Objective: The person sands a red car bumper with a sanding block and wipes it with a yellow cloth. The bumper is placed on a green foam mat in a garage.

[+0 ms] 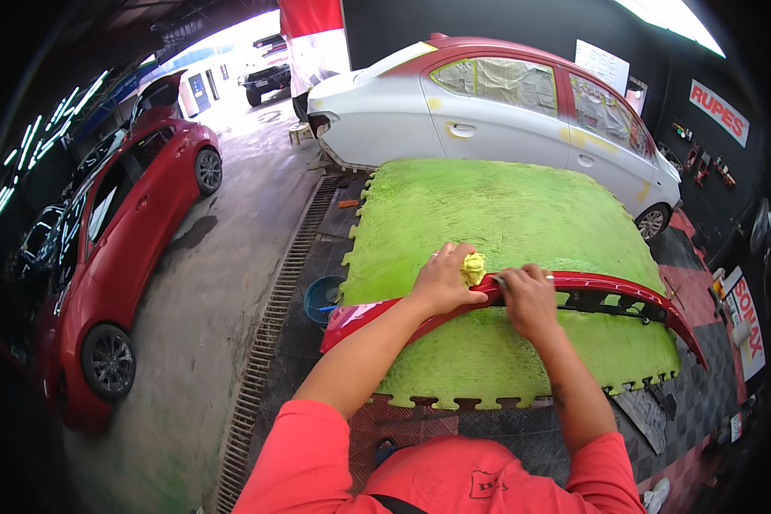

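Observation:
A long, curved, glossy red car body panel (608,281) lies across a green foam-mat surface (505,210). My left hand (441,281) is closed around a crumpled yellow wad (474,269), which pokes out between thumb and fingers; whether it is tape or cloth I cannot tell. Its thumb rests against the panel's upper edge. Just to the right, my right hand (529,301) has its fingers curled in at the same edge. Something small and dark shows at those fingertips, but its kind is unclear. Behind the panel's right half, dark brackets and gaps are visible.
Beyond the mat stands a white and red car (377,111) with masked windows. A red car (137,223) is parked at left, past a floor drain grate (274,343). A blue bucket (321,300) sits by the mat's left edge. A flat grey piece (642,420) lies at lower right.

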### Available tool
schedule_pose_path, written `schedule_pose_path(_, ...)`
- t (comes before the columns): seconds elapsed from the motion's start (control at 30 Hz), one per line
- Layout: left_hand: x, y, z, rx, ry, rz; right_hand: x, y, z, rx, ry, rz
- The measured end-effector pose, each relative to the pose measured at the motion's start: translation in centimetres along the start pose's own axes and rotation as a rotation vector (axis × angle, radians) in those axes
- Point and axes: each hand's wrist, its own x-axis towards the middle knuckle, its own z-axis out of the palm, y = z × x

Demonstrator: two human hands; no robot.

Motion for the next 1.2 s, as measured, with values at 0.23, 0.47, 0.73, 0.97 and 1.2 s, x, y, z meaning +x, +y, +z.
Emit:
schedule_pose_path(0.23,-0.2,-0.2,-0.4,-0.01,0.009,0.023,-2.9,7.2,-3.8,0.022,0.062,0.084)
schedule_pose_path(0.47,0.2,-0.6,0.3,-0.02,0.011,0.024,0.2,-2.1,0.5,0.032,-0.092,0.005)
schedule_pose_path(0.73,0.0,-0.6,0.0,0.005,-0.02,-0.011,-3.3,6.3,-3.7,-0.165,-0.022,0.159)
schedule_pose_path(0.97,0.1,-1.3,0.2,-0.001,0.022,0.037,0.8,-2.1,1.3,-0.036,-0.116,0.05)
schedule_pose_path(1.2,0.5,0.3,0.6,0.026,0.0,0.004,-4.3,6.9,-4.1,-0.157,0.085,0.141)
